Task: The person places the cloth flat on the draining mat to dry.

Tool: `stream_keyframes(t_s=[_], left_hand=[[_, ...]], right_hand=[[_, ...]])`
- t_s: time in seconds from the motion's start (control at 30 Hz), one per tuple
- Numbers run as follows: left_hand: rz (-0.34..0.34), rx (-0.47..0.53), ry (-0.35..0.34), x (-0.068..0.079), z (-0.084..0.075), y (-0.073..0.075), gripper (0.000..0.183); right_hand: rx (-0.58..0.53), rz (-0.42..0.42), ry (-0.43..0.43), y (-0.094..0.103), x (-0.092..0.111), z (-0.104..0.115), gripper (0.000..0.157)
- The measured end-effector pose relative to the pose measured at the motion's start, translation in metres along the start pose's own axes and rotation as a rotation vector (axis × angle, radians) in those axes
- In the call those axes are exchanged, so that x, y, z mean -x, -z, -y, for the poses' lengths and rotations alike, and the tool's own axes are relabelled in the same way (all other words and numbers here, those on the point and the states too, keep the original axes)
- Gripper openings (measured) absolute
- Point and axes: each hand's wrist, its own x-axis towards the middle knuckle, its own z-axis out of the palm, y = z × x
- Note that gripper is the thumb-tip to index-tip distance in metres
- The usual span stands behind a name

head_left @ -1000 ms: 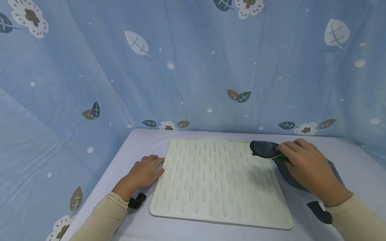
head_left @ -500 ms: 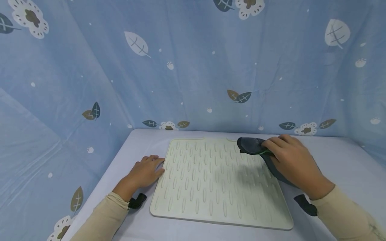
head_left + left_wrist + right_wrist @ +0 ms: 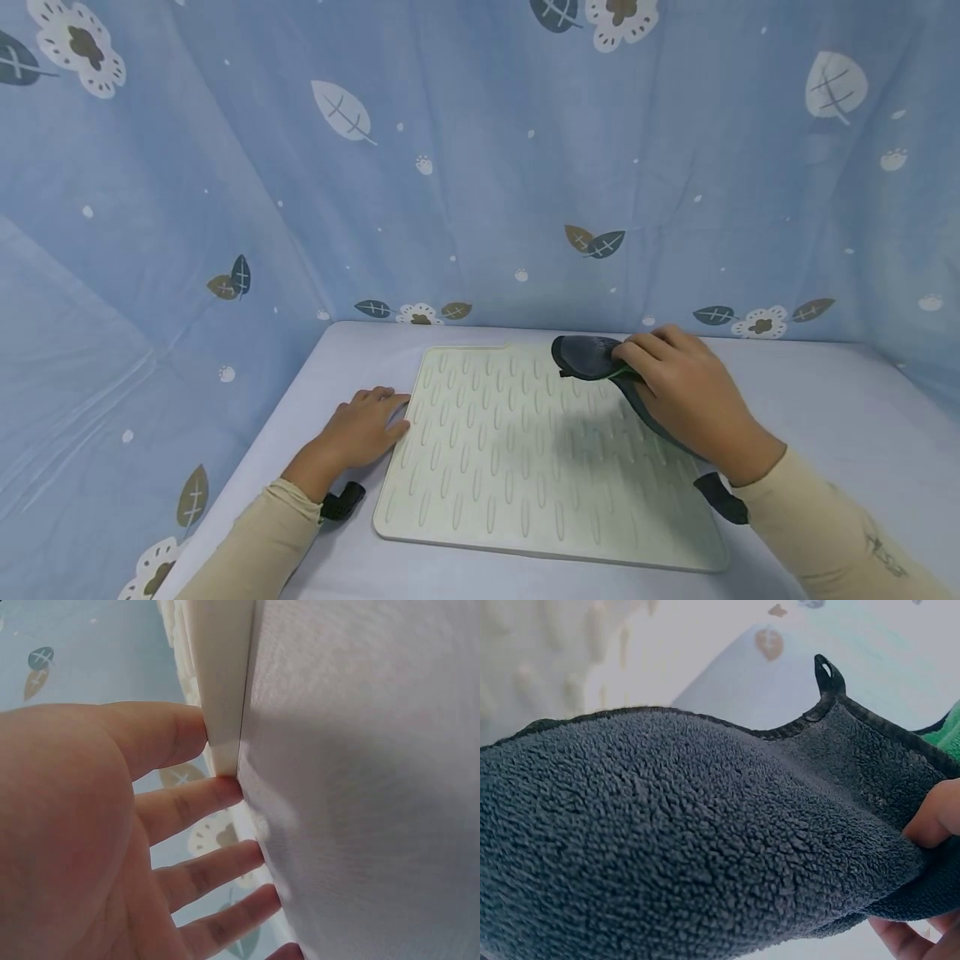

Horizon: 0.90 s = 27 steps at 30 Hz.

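A cream mat [image 3: 517,450] with rows of raised oval ridges lies on the table. At its left edge my left hand [image 3: 362,429] rests with fingers spread; thumb and index fingertip are right at the mat's side [image 3: 217,690] in the left wrist view. My right hand [image 3: 693,396] pinches a dark grey plush cloth [image 3: 585,357] over the mat's right half. Black trim and a small hanging loop [image 3: 826,675] show on the cloth in the right wrist view, along with a green underside [image 3: 949,735]. Its lower part hangs below the hand, partly hidden by it.
White cloth covers the table [image 3: 825,417]. Behind and to the left, a blue curtain [image 3: 480,167] with leaf and flower prints rises from the table's edges. A black strap piece [image 3: 342,500] sits at the left wrist, another [image 3: 720,497] at the right.
My right hand has moved left with the grey cloth, from beyond the mat's right edge to over its right half. The left hand and the mat have stayed in place.
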Motion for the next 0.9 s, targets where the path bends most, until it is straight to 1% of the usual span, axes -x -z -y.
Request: stream_keyframes(t_s=[0.17, 0.37, 0.6, 0.9], left_hand=[[-0.001, 0.000, -0.005, 0.000, 0.001, 0.000, 0.050], [-0.003, 0.005, -0.002, 0.001, -0.001, 0.002, 0.050], [0.000, 0.001, 0.000, 0.000, 0.000, 0.001, 0.051], [0.008, 0.000, 0.003, -0.001, 0.000, 0.002, 0.050]], right_hand=[[-0.013, -0.007, 0.021, -0.005, -0.010, 0.009, 0.037], [-0.049, -0.010, 0.024, -0.012, -0.018, 0.020, 0.034], [-0.092, -0.022, 0.021, -0.023, -0.024, 0.034, 0.040], [-0.141, 0.038, 0.008, -0.039, -0.032, 0.051, 0.042]])
